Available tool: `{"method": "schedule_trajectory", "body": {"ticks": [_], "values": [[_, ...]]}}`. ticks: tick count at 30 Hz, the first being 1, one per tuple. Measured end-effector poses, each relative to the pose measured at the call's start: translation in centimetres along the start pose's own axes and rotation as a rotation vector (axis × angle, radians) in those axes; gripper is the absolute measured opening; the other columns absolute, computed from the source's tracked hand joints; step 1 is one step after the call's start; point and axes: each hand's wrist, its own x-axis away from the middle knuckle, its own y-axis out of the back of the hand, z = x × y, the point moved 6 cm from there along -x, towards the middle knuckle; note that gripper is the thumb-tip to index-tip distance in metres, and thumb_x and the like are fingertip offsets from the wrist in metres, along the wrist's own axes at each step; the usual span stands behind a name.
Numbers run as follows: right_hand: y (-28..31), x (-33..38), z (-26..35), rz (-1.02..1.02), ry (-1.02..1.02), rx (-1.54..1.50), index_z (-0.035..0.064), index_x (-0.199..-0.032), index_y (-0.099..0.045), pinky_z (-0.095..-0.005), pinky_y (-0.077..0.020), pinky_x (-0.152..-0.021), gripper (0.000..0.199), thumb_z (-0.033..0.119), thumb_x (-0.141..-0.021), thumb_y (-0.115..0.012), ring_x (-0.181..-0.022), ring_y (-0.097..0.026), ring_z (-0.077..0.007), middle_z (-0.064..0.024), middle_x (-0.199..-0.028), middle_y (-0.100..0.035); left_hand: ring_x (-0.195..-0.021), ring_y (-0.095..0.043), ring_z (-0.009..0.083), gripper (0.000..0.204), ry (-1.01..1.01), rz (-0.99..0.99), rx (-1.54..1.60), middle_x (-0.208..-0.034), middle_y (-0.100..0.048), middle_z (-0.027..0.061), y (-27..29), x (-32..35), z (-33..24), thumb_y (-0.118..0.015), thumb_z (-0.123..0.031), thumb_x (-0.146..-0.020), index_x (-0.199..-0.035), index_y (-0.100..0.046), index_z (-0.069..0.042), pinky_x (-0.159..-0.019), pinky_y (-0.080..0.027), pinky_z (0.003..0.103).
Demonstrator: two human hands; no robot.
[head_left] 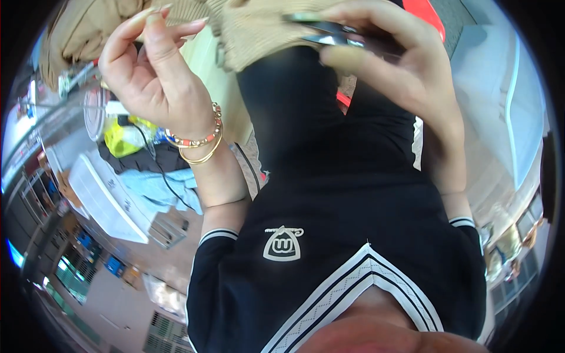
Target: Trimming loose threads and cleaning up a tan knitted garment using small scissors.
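My left hand (156, 73) is raised at the upper left, its thumb and index fingertips pressed together. Whatever lies in that pinch, if anything, is too small to make out. In my right hand (406, 70) at the upper right is a pair of thread snips (329, 40), gripped between thumb and fingers, with the dark blades slightly apart and pointing left. Motion blurs the right thumb and fingers. Beige ribbed knit fabric (256, 35) lies across my lap at the top, below and between the hands. The snips are over its right part.
More brown knitwear (112, 23) is heaped at the upper left beside a pale tabletop (220, 100). Left of my arm are a yellow bag (120, 140), light blue cloth (159, 185), a black cable and a white bin (106, 197). A translucent plastic container (491, 100) stands at the right.
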Motion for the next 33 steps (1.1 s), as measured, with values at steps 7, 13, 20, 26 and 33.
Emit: {"method": "schedule_trajectory", "body": {"ticks": [7, 13, 20, 26, 33], "values": [[-1.6, -0.4, -4.7, -0.013, 0.091, -0.185, -0.0001, -0.1, -0.064, -0.0189, -0.0456, -0.064, 0.027, -0.006, -0.077, -0.077, -0.075, -0.059, -0.0034, -0.0007, -0.085, -0.066, -0.078, -0.068, 0.0164, 0.02, 0.314, 0.134, -0.126, -0.107, -0.067, 0.0136, 4.2, 5.9, 2.3, -0.051, -0.011, -0.102, -0.113, -0.059, 0.004, -0.068, -0.048, 0.024], [-1.1, 0.0, -4.2, 0.034, 0.192, -0.022, 0.0001, -0.104, -0.064, -0.017, -0.0469, -0.068, 0.033, -0.006, -0.075, -0.079, -0.077, -0.059, -0.0018, -0.0004, -0.087, -0.067, -0.071, -0.056, 0.0091, 0.029, 0.318, 0.148, -0.131, -0.097, -0.063, 0.0046, 2.7, 6.9, 0.7, -0.079, -0.021, -0.082, -0.102, -0.067, -0.003, -0.065, -0.042, 0.023], [-0.5, 1.7, -4.6, 0.208, 0.245, 0.119, -0.0011, -0.094, -0.064, -0.0217, -0.0406, -0.062, 0.026, -0.001, -0.072, -0.079, -0.071, -0.058, -0.0094, -0.0035, -0.082, -0.064, -0.069, -0.055, 0.0095, 0.036, 0.345, 0.15, -0.179, -0.088, -0.063, -0.0007, 1.3, 5.5, 0.2, -0.088, -0.02, -0.071, -0.097, -0.069, -0.006, -0.062, -0.041, 0.023], [-0.4, 2.4, -4.1, 0.264, 0.337, 0.205, 0.0015, -0.093, -0.065, -0.0235, -0.0466, -0.057, 0.028, -0.005, -0.066, -0.069, -0.064, -0.057, -0.0122, -0.0043, -0.08, -0.061, -0.077, -0.054, 0.008, 0.034, 0.19, 0.29, -0.243, -0.101, -0.065, 0.0019, -0.2, 4.2, -2.3, -0.084, -0.009, -0.074, -0.103, -0.067, -0.004, -0.069, -0.039, 0.023], [-1.4, 2.3, -4.5, 0.264, 0.343, 0.266, 0.0033, -0.094, -0.064, -0.0278, -0.0505, -0.061, 0.03, -0.004, -0.065, -0.067, -0.068, -0.062, -0.0186, -0.0053, -0.081, -0.062, -0.076, -0.051, 0.0086, 0.033, 0.16, 0.269, -0.371, -0.094, -0.065, 0.0007, -1.2, 3.3, -2.8, -0.088, -0.011, -0.068, -0.093, -0.068, -0.005, -0.066, -0.038, 0.023]]}}
